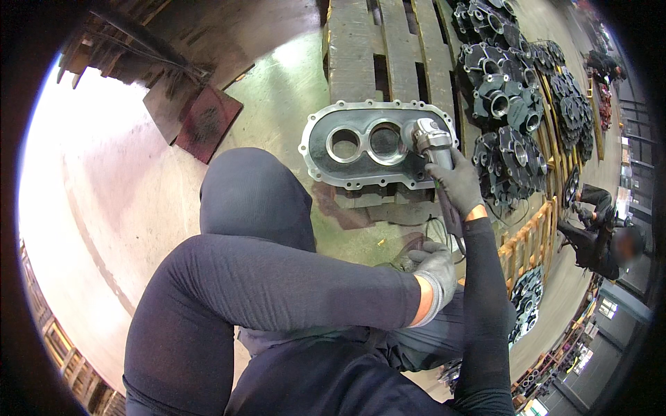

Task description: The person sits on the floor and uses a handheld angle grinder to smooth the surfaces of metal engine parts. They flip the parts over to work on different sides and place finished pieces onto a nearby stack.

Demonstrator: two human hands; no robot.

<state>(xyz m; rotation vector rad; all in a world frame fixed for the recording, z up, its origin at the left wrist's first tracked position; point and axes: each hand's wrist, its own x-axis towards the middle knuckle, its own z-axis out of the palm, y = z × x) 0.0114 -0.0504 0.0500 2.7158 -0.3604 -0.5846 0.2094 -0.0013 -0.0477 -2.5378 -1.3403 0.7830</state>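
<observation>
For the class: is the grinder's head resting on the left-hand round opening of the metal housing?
No: the grinder, gripped by the gloved right hand, sits at the right end of the metal housing, beyond both round openings.

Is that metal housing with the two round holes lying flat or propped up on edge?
Propped up: the metal housing leans against the wooden pallet, its two-holed face toward the camera, where the right hand holds a grinder.

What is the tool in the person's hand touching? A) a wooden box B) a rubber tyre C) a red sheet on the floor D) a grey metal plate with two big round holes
D: the right hand holds the angle grinder with its head against the right end of the grey metal housing cover, which has two big round holes and rests on a wooden pallet.
</observation>
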